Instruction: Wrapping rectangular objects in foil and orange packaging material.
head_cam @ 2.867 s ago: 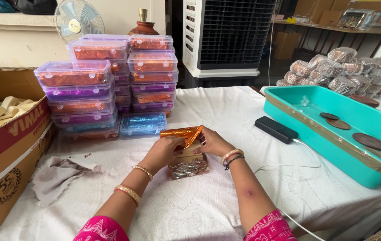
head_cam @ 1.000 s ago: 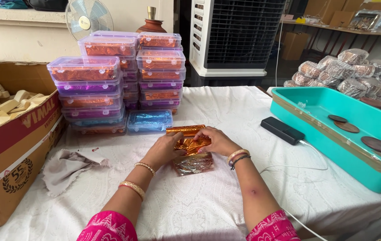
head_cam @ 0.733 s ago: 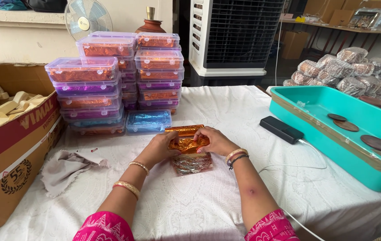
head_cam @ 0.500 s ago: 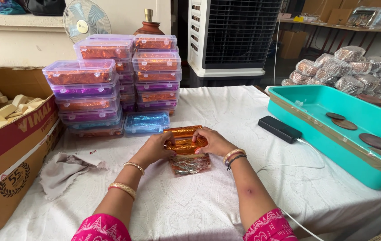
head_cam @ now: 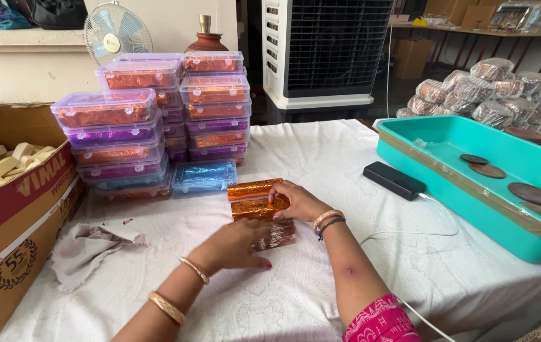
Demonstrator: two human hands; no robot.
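A shiny orange foil sheet [head_cam: 254, 196] lies folded over a small clear-wrapped packet [head_cam: 278, 234] on the white lace tablecloth [head_cam: 321, 158]. My right hand [head_cam: 295, 201] presses its fingers down on the right end of the foil. My left hand [head_cam: 235, 246] rests flat on the near side of the packet, fingers spread over it. Both wrists wear bangles.
Stacks of clear lidded boxes [head_cam: 150, 120] filled with coloured foil stand behind the foil. A cardboard carton [head_cam: 11, 215] is at left, a grey cloth [head_cam: 87, 250] beside it. A teal tray [head_cam: 473, 171] with brown discs sits at right, a black device [head_cam: 394, 180] with a white cable near it.
The foil, earlier held up and folded between both hands, now lies pressed flat on the packet. My left hand has slid to the near side.
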